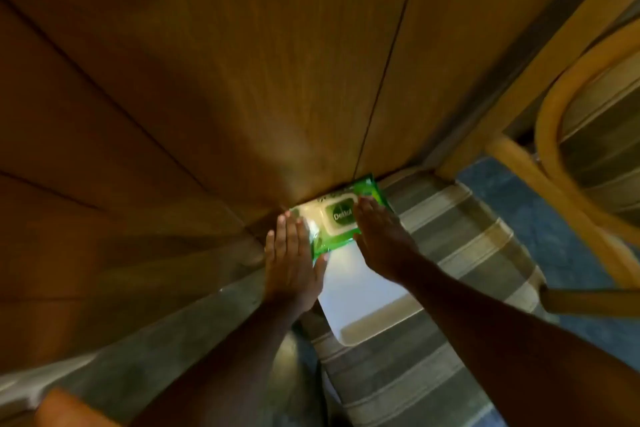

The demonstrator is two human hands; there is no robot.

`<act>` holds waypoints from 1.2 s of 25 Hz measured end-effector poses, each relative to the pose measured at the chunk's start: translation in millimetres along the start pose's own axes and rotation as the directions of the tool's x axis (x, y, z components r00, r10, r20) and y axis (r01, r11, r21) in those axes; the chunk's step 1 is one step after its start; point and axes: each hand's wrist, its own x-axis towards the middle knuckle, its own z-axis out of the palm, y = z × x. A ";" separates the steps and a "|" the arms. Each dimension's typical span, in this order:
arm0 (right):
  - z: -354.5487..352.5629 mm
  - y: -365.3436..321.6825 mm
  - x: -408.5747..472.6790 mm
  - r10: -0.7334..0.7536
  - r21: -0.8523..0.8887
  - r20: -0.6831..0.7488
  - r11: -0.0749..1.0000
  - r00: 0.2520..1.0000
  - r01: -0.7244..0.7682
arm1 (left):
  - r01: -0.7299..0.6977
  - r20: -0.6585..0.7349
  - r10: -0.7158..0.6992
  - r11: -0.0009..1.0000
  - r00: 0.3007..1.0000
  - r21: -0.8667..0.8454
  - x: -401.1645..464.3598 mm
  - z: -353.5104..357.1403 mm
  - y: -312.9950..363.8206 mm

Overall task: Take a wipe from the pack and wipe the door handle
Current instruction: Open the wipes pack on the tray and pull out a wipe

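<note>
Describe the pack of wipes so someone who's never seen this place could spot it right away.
Find the big brown wooden door and follow it down to its bottom edge. There, between the left hand and the right hand, lies the pack of wipes. It is the only bright green thing, with a pale flip lid.

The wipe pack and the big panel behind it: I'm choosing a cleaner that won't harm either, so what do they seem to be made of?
The wipe pack looks like thin glossy green plastic film with a stiffer pale flip lid; it glares under the light. The panel looks like brown wood or wood-grain laminate with a smooth satin finish, showing fine grain streaks and thin seams. Which of the two it is cannot be told.
</note>
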 end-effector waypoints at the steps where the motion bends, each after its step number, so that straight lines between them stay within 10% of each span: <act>1: 5.2 4.2 10.4 -0.055 -0.021 -0.005 0.998 0.998 0.055 | 0.005 -0.002 -0.005 1.000 1.000 0.003 8.4 4.6 3.3; 9: -1.3 5.2 73.9 -0.096 -0.125 0.389 0.980 0.916 0.156 | 0.063 0.032 -0.064 0.997 0.997 0.047 26.0 40.5 11.8; 15: -12.3 -1.3 88.8 -0.243 -0.225 0.421 0.906 0.874 0.359 | 0.049 0.043 -0.052 0.996 0.998 0.070 28.7 40.3 12.5; 18: -11.9 4.9 102.1 0.080 0.116 0.161 0.988 0.984 -0.100 | 0.053 0.049 -0.056 0.996 0.997 0.066 30.5 41.0 11.8; 21: 2.5 0.1 84.3 0.652 0.597 0.027 0.598 0.758 -0.535 | 0.054 0.061 -0.058 0.996 0.996 0.067 31.5 42.6 11.1; 25: 25.8 -12.0 55.2 0.485 0.334 0.021 0.821 0.874 -0.463 | 0.045 0.082 -0.050 0.997 0.995 0.066 31.7 42.5 10.1; 30: 37.1 -21.3 49.8 0.444 0.347 0.027 0.836 0.896 -0.425 | 0.052 0.096 -0.057 0.997 0.994 0.056 30.7 41.9 9.3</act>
